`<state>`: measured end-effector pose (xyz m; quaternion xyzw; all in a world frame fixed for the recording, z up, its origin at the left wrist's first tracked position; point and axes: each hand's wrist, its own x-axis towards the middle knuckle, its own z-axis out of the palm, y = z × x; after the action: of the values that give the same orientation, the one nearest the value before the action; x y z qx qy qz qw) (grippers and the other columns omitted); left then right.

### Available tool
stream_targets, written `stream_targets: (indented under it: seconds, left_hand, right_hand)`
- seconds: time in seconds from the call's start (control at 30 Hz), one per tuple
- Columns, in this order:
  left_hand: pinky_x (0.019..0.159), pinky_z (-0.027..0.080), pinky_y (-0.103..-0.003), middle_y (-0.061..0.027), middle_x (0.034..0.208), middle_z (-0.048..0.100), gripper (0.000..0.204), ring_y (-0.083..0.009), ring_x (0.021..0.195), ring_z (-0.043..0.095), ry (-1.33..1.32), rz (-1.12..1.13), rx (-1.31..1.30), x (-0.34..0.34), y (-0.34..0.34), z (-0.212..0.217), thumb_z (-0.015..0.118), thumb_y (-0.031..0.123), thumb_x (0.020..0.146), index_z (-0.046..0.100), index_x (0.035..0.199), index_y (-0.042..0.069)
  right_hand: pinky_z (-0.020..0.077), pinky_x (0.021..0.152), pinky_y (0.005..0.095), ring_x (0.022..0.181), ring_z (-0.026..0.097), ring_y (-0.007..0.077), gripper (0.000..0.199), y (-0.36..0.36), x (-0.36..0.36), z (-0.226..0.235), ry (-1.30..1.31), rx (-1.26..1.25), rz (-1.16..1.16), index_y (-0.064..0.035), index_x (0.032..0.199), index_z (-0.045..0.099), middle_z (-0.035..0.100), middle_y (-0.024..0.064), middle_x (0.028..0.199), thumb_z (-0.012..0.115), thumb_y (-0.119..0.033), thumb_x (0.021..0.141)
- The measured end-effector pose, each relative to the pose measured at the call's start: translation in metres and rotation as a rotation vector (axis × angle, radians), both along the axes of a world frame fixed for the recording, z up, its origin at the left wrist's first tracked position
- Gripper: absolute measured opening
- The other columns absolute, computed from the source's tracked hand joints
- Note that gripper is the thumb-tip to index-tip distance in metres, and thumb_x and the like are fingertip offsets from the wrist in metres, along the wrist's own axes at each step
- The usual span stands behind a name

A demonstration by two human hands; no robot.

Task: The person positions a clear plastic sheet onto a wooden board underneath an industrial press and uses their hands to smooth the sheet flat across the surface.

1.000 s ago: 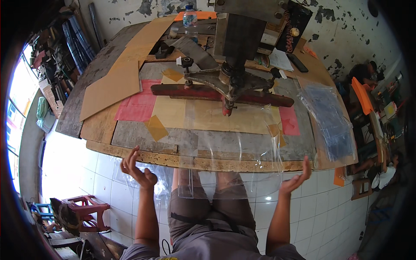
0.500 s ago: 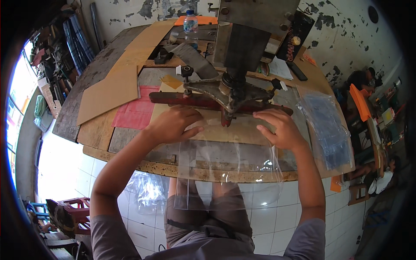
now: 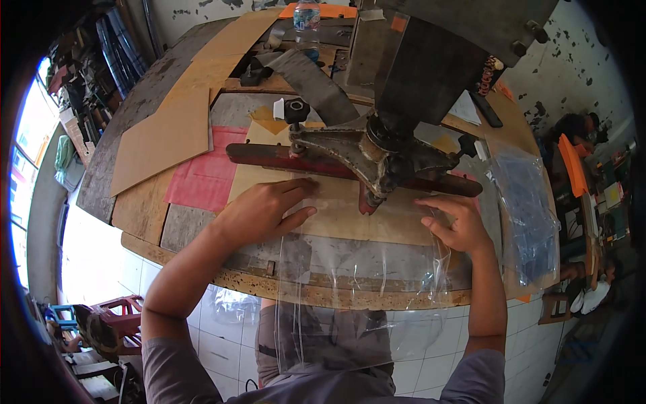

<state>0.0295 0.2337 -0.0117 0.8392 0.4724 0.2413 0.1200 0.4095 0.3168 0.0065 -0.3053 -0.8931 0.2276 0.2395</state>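
A clear plastic sheet (image 3: 367, 269) lies over the table's front edge, its near part hanging above my lap. My left hand (image 3: 259, 212) rests at the sheet's left side, fingers stretched out and thumb apart. At the right side is my right hand (image 3: 461, 225), palm down, with its fingers extended and the thumb spread. Both sets of fingertips are close to the long dark-red bar (image 3: 259, 155) of a press, which sits just beyond them. Beneath the sheet is a pale tan board (image 3: 243, 180). Whether the bar touches the sheet cannot be made out.
The press head (image 3: 393, 151) rises over the table, with a black knob (image 3: 296, 110) at its left. Red sheeting (image 3: 202, 175) and brown cardboard (image 3: 165, 145) lie to the left. Folded clear plastic (image 3: 528, 212) is at the right, a water bottle (image 3: 307, 19) at the back. Another person (image 3: 572, 131) sits far right.
My view has shifted, so the press looks larger and farther right. Both hands stay near the bar, and the sheet's near end appears lower over my lap.
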Motion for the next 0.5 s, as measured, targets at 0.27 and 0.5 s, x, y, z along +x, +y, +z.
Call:
stream_targets:
  seconds: [0.27, 0.5]
  left_hand:
    - [0.087, 0.058, -0.043, -0.0149, 0.122, 0.069, 0.032, -0.0357, 0.102, 0.07, -0.032, -0.004, 0.001, 0.002, 0.003, -0.001, 0.071, 0.02, 0.092, 0.067, 0.119, 0.003]
    - [0.089, 0.058, -0.043, -0.0163, 0.123, 0.068, 0.034, -0.0363, 0.105, 0.069, -0.025, 0.003, 0.017, 0.002, 0.0, -0.002, 0.073, 0.018, 0.09, 0.067, 0.119, 0.002]
  right_hand:
    - [0.0586, 0.082, 0.0359, 0.094, 0.074, 0.0293, 0.035, 0.003, 0.003, -0.008, -0.038, 0.053, -0.018, -0.0068, 0.114, 0.075, 0.076, 0.0145, 0.106, 0.082, -0.015, 0.08]
    - [0.0563, 0.088, 0.0342, 0.099, 0.074, 0.0265, 0.036, 0.001, 0.003, -0.012, -0.052, 0.035, -0.024, -0.0032, 0.116, 0.074, 0.076, 0.0113, 0.111, 0.08, -0.008, 0.08]
